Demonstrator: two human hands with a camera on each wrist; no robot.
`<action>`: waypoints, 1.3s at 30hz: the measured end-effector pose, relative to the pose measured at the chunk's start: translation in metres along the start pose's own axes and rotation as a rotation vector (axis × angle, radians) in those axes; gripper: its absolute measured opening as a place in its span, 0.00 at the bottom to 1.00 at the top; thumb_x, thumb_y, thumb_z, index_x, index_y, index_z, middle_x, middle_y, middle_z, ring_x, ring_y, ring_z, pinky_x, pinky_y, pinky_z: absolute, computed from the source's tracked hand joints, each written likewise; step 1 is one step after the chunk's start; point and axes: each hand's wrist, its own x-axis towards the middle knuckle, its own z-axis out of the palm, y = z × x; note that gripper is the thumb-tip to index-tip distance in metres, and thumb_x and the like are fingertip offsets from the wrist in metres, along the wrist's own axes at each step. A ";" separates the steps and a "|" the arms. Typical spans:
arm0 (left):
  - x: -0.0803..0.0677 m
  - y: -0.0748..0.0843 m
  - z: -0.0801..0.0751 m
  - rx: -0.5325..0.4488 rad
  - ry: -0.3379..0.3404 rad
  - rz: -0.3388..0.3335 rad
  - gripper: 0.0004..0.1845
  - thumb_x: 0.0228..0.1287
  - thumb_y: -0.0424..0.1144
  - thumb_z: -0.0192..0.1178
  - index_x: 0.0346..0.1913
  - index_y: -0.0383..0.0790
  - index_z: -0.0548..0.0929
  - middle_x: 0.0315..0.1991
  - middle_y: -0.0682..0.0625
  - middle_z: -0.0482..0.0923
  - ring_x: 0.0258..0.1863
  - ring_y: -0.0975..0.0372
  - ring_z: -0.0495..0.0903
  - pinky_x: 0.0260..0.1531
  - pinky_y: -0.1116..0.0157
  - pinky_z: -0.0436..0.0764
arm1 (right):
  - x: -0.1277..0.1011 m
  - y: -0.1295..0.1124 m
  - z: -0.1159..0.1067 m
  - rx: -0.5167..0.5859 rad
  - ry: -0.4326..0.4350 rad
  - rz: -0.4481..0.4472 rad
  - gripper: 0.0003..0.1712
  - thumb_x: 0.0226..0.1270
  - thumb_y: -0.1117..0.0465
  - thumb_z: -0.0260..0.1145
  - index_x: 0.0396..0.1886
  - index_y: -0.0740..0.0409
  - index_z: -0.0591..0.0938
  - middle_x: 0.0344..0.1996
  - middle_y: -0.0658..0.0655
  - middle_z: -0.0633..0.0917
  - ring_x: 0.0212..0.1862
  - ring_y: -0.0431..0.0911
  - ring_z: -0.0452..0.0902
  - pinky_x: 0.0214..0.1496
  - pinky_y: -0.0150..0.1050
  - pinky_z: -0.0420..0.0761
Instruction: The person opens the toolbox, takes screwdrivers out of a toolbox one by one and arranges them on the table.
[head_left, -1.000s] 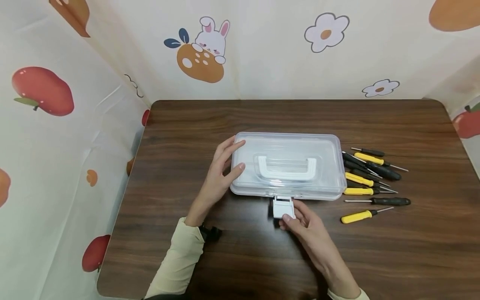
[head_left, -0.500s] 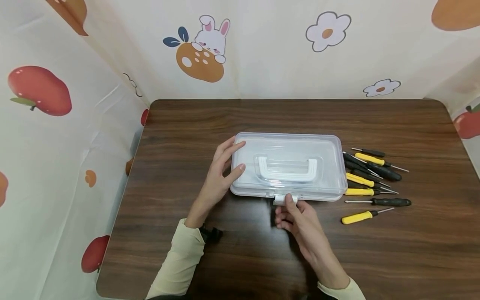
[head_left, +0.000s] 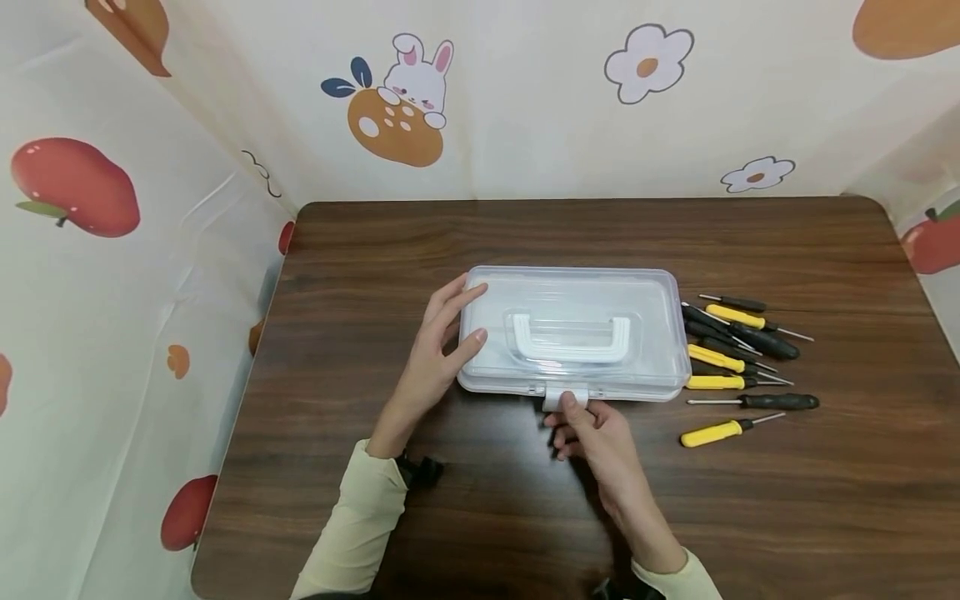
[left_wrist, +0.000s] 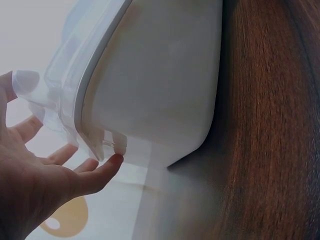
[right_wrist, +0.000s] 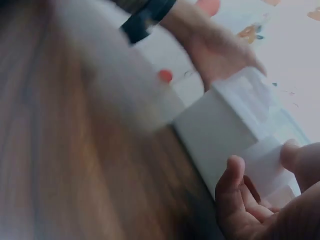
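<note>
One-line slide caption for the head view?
Left hand steadies a clear plastic box while right hand presses its white front latch; yellow and black screwdrivers lie alongside.

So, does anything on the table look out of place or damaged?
Nothing looks damaged. The clear box lies flat and square on the table. Only the screwdrivers look untidy: they lie loose beside its right end, some crossing. The right hand pinches the white latch.
</note>
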 end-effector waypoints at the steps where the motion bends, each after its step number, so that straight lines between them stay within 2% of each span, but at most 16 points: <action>1: 0.000 0.000 0.000 -0.001 0.000 -0.001 0.29 0.74 0.39 0.61 0.75 0.55 0.73 0.82 0.56 0.54 0.81 0.58 0.55 0.73 0.38 0.67 | 0.000 0.002 0.000 -0.064 0.026 -0.035 0.22 0.79 0.49 0.64 0.48 0.67 0.78 0.31 0.55 0.90 0.25 0.39 0.80 0.28 0.34 0.83; 4: 0.000 -0.001 0.000 -0.001 0.001 -0.004 0.29 0.74 0.39 0.61 0.75 0.56 0.73 0.82 0.56 0.54 0.81 0.58 0.55 0.73 0.38 0.67 | -0.003 0.008 -0.001 -0.265 0.144 -0.175 0.21 0.75 0.51 0.70 0.50 0.65 0.79 0.35 0.61 0.89 0.24 0.40 0.81 0.28 0.33 0.83; 7: 0.000 0.000 0.000 0.003 0.002 -0.012 0.29 0.74 0.40 0.61 0.75 0.58 0.73 0.82 0.57 0.54 0.81 0.59 0.55 0.73 0.38 0.67 | -0.006 0.015 0.000 -0.383 0.315 -0.281 0.27 0.68 0.54 0.76 0.55 0.66 0.74 0.45 0.65 0.81 0.34 0.44 0.80 0.33 0.27 0.79; 10: 0.001 -0.001 0.001 0.005 0.004 -0.016 0.28 0.74 0.40 0.61 0.75 0.58 0.73 0.82 0.57 0.54 0.81 0.59 0.55 0.73 0.38 0.66 | -0.006 0.021 0.003 -0.352 0.441 -0.348 0.39 0.62 0.59 0.80 0.61 0.68 0.65 0.54 0.66 0.69 0.47 0.47 0.73 0.40 0.21 0.77; 12: 0.001 0.000 0.001 0.009 0.006 -0.017 0.28 0.74 0.41 0.61 0.75 0.58 0.73 0.82 0.58 0.54 0.81 0.59 0.55 0.73 0.38 0.67 | -0.006 0.024 0.004 -0.317 0.506 -0.376 0.45 0.58 0.63 0.82 0.63 0.68 0.60 0.56 0.65 0.64 0.50 0.48 0.70 0.43 0.18 0.76; 16: 0.000 0.000 0.001 0.012 0.006 -0.012 0.28 0.74 0.40 0.61 0.75 0.57 0.74 0.82 0.57 0.54 0.81 0.58 0.55 0.72 0.37 0.67 | -0.006 0.028 0.003 -0.279 0.593 -0.438 0.53 0.51 0.68 0.84 0.67 0.65 0.57 0.63 0.64 0.58 0.58 0.50 0.68 0.53 0.22 0.73; 18: 0.000 -0.001 0.001 0.010 0.004 -0.010 0.28 0.74 0.40 0.61 0.75 0.57 0.74 0.82 0.56 0.54 0.81 0.58 0.55 0.72 0.37 0.67 | -0.006 0.028 0.001 -0.284 0.615 -0.455 0.59 0.50 0.68 0.85 0.73 0.62 0.54 0.69 0.66 0.55 0.63 0.53 0.66 0.59 0.30 0.71; 21: 0.001 -0.002 0.001 0.006 0.005 -0.004 0.28 0.74 0.40 0.61 0.75 0.57 0.74 0.82 0.56 0.54 0.81 0.58 0.55 0.73 0.37 0.67 | -0.005 0.026 -0.003 -0.293 0.614 -0.473 0.72 0.48 0.66 0.86 0.82 0.57 0.45 0.77 0.67 0.46 0.75 0.57 0.55 0.71 0.47 0.69; 24: 0.001 -0.003 0.001 0.003 0.007 -0.002 0.28 0.74 0.41 0.61 0.75 0.57 0.74 0.82 0.56 0.54 0.81 0.57 0.56 0.72 0.36 0.67 | -0.002 0.024 -0.008 -0.333 0.598 -0.523 0.80 0.46 0.66 0.88 0.85 0.58 0.38 0.81 0.68 0.42 0.81 0.58 0.45 0.79 0.60 0.58; 27: 0.002 -0.004 0.002 0.002 0.009 -0.002 0.28 0.74 0.41 0.60 0.75 0.57 0.74 0.82 0.56 0.54 0.81 0.57 0.56 0.72 0.36 0.67 | 0.001 0.022 -0.013 -0.379 0.581 -0.595 0.82 0.43 0.66 0.89 0.85 0.62 0.37 0.83 0.66 0.43 0.84 0.56 0.40 0.83 0.60 0.49; 29: 0.001 -0.004 0.003 0.000 0.010 -0.002 0.28 0.74 0.41 0.60 0.75 0.57 0.74 0.82 0.56 0.54 0.81 0.58 0.55 0.72 0.36 0.66 | 0.002 0.023 -0.015 -0.404 0.574 -0.631 0.82 0.43 0.65 0.89 0.85 0.62 0.37 0.84 0.64 0.44 0.83 0.56 0.40 0.83 0.59 0.47; 35: 0.001 -0.004 0.005 -0.009 0.021 0.008 0.28 0.74 0.41 0.60 0.75 0.56 0.74 0.82 0.57 0.54 0.81 0.59 0.55 0.73 0.35 0.64 | 0.006 0.023 -0.017 -0.414 0.562 -0.676 0.83 0.44 0.56 0.89 0.84 0.62 0.38 0.82 0.66 0.46 0.81 0.58 0.42 0.80 0.59 0.54; 39: -0.001 -0.005 0.005 0.003 0.034 0.020 0.28 0.73 0.40 0.61 0.74 0.56 0.74 0.81 0.55 0.54 0.81 0.57 0.54 0.72 0.34 0.64 | 0.008 0.022 -0.016 -0.380 0.550 -0.662 0.81 0.45 0.57 0.89 0.85 0.59 0.38 0.82 0.64 0.46 0.81 0.56 0.44 0.76 0.64 0.63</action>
